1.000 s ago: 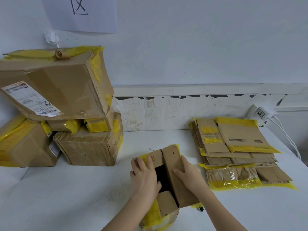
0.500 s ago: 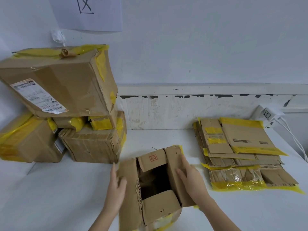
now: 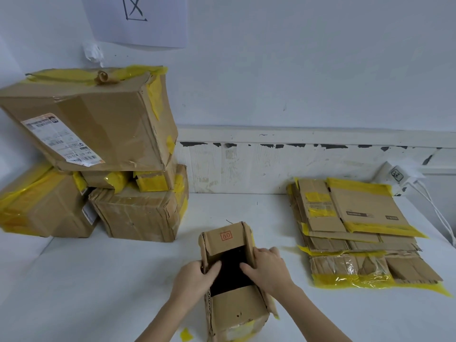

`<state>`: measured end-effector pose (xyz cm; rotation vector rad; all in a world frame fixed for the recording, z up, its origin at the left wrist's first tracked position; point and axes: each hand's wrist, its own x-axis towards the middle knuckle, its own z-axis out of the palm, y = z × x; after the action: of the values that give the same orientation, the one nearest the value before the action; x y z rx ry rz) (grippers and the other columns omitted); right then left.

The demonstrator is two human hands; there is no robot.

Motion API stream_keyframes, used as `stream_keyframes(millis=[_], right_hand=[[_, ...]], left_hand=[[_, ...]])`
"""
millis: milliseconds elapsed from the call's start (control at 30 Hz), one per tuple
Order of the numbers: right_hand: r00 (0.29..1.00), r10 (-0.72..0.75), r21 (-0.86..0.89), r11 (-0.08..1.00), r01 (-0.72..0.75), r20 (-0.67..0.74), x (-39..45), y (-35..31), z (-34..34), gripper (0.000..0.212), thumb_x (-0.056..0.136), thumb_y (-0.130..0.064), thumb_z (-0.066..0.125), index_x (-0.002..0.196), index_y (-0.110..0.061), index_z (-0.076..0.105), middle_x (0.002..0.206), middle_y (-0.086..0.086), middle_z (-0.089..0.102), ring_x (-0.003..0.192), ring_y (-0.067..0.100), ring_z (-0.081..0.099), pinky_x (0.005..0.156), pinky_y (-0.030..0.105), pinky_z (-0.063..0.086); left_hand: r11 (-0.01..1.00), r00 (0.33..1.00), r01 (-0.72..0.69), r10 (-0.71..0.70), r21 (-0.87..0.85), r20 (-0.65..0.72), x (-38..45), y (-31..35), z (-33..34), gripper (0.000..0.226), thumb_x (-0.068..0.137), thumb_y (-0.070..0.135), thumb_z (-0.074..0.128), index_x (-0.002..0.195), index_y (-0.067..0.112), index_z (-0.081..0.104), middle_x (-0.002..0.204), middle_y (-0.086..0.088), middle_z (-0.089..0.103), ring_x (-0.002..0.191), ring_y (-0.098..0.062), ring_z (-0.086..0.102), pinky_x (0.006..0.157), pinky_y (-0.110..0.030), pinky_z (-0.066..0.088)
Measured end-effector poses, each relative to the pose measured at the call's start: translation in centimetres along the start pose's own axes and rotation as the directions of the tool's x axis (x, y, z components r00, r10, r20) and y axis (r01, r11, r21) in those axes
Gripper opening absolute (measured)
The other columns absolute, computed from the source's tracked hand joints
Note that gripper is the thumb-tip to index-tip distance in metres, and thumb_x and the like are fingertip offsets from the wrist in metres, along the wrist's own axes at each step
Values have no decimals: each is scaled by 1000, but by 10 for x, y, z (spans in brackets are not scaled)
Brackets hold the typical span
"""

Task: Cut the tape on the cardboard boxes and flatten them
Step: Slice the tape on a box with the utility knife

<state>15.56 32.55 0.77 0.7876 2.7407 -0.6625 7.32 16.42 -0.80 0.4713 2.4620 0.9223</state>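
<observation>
Both hands [image 3: 237, 272] on box [image 3: 234, 307] edges

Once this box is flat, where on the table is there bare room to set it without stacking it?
Bare table lies left of the open box, in front of the taped boxes. A narrower strip runs behind the open box to the wall board. The right side is crowded by the flattened pile; both hands, left hand and right hand, grip the box flaps.

A red boxed "60" is stamped on the far flap [image 3: 225, 236] of the open box [image 3: 234, 309].
</observation>
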Motion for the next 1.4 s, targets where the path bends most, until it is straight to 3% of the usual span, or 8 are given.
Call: stream_keyframes(millis=[133, 233, 333, 533, 767, 967, 1067, 1400], right_hand=[[999, 53, 111, 992, -52, -7, 1, -12, -10, 16, 83, -16, 50, 70, -11, 44, 76, 4, 55, 74, 23, 51, 63, 28, 42], [978, 16, 405, 912, 71, -207, 3, -9, -22, 40, 82, -12, 57, 121, -17, 54, 112, -7, 61, 92, 15, 62, 79, 30, 51], [987, -10, 860, 491, 142, -157, 3, -22, -46, 62, 92, -16, 51, 147, -27, 26, 125, -22, 47, 107, 2, 56, 79, 21, 50], [957, -233, 977, -82, -198, 175, -2, -17, -50, 40, 88, -42, 39, 105, -19, 67, 99, 17, 64, 97, 26, 63, 82, 41, 50], [978, -208, 947, 311, 80, -15, -9, 1, -6, 39, 87, -22, 60, 123, -8, 57, 107, 8, 71, 94, 21, 68, 72, 32, 56], [974, -215, 837, 517, 178, -74, -21, 26, 62, 52, 85, -13, 66, 131, -12, 42, 118, 3, 59, 104, 17, 56, 85, 23, 47], [979, -202, 695, 701, 163, -25, -19, 47, 92, 50, 82, -11, 69, 125, -17, 44, 101, -8, 60, 86, -10, 57, 79, 8, 40], [903, -402, 348, 877, 332, 151, -1, 73, 65, 69, 89, -10, 53, 149, -26, 22, 148, -36, 16, 130, -3, 38, 100, 7, 31]], left_hand=[[995, 999, -35, 35, 91, 1, 6, 14, -10, 5, 92, 17, 48, 90, 18, 53, 78, 4, 56, 67, -9, 54, 52, -18, 35], [984, 974, -162, 147, -77, -174, 8, 16, -29, 50, 90, 10, 53, 137, 22, 41, 105, 12, 62, 94, -7, 60, 61, -5, 38], [900, 862, -395, 295, -182, -412, 7, 18, -43, 68, 80, -10, 55, 135, 27, 39, 105, 23, 54, 101, 4, 56, 68, 2, 38], [812, 783, -561, 457, -163, -421, 6, -21, -29, 93, 78, -21, 47, 133, 50, 22, 140, 30, 25, 125, 17, 30, 95, 3, 26], [736, 746, -663, 632, -138, -209, 0, -57, -17, 71, 73, -12, 48, 137, 16, 33, 152, 1, 25, 139, -9, 26, 108, -16, 30], [685, 995, -47, -31, -727, -94, -1, -37, -16, 38, 101, 32, 32, 133, 14, 42, 118, -15, 58, 103, -30, 58, 83, -37, 46], [715, 984, 174, -160, -678, 83, 3, -29, -14, 68, 90, 57, 36, 147, 24, 22, 146, 0, 37, 128, -19, 42, 107, -37, 33], [847, 984, -111, 19, -519, -179, 41, -3, -19, 71, 97, 25, 47, 151, 22, 2, 157, 9, 2, 143, -8, 5, 116, -29, 11]])
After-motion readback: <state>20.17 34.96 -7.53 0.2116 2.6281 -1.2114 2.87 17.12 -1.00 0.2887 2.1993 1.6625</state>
